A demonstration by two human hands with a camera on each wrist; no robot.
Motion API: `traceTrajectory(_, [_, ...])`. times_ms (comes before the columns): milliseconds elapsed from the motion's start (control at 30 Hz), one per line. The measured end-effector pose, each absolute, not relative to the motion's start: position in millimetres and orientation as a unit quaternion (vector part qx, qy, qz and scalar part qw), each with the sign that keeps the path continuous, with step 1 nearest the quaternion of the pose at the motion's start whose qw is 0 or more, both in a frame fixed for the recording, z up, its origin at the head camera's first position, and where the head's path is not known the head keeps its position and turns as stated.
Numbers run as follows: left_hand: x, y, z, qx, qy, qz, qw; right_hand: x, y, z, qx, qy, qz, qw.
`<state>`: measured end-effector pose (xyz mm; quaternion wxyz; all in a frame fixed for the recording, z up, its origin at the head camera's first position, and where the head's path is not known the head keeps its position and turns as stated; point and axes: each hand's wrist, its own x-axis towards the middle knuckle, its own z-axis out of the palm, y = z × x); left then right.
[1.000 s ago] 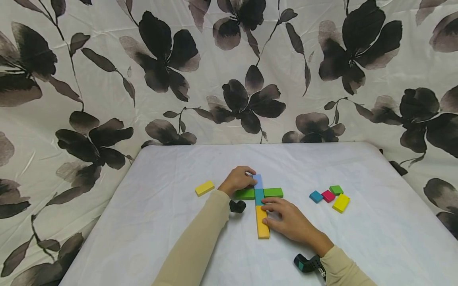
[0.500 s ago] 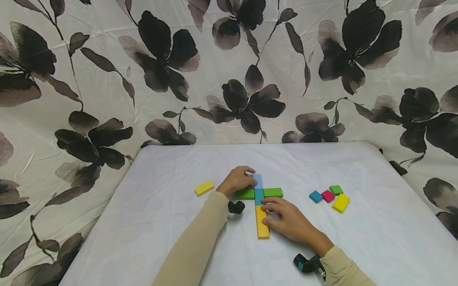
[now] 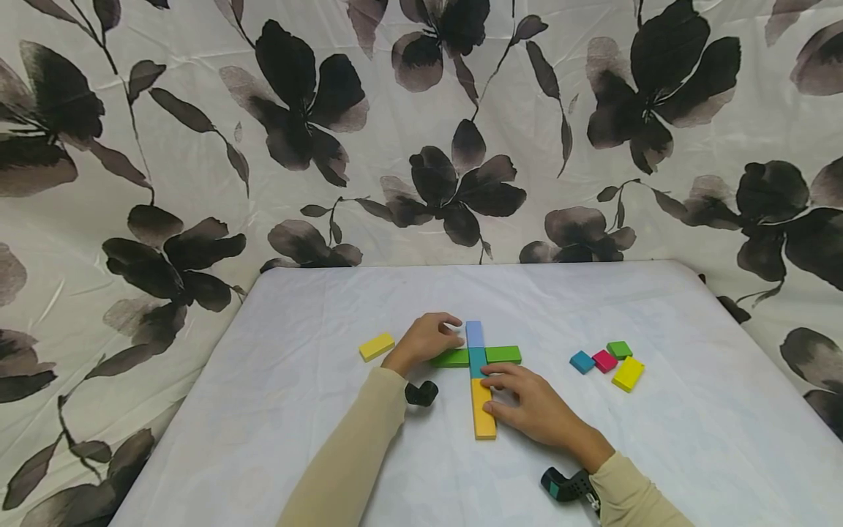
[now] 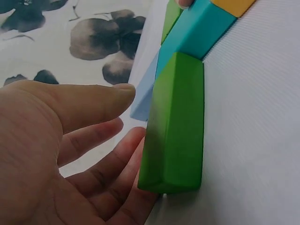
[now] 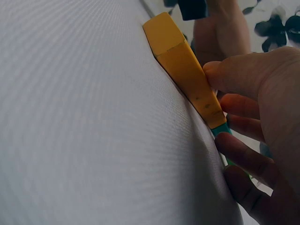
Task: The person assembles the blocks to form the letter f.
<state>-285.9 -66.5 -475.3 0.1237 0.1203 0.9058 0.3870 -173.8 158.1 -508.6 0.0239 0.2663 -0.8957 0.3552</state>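
Note:
Wooden blocks lie in a cross on the white cloth. A light blue block (image 3: 474, 334) tops it, a teal block (image 3: 477, 362) sits at the centre, and green blocks extend left (image 3: 451, 358) and right (image 3: 503, 354). An orange block (image 3: 483, 421) forms the lower stem. My left hand (image 3: 423, 342) hovers left of the light blue block with thumb and fingers apart, holding nothing. In the left wrist view its fingers overlap the edge of the left green block (image 4: 176, 126). My right hand (image 3: 536, 410) rests relaxed fingertips along the orange block's right side, its thumb touching the orange block (image 5: 187, 70).
Left of the cross lies a yellow block (image 3: 377, 347). To the right sit a small blue block (image 3: 582, 362), a red block (image 3: 604, 361), a small green block (image 3: 619, 350) and another yellow block (image 3: 628, 374). A flower-patterned cloth (image 3: 408, 241) hangs behind the table.
My left hand has let go of the light blue block and moved a little left and down. The right hand and the blocks have stayed in place.

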Motion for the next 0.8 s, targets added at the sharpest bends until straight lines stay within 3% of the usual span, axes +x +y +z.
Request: traceTrajectory(800, [-268,-79,-472,0.168,0.915,0.334,0.152,-174,159,-511,0.264,-0.896,0.356,0.023])
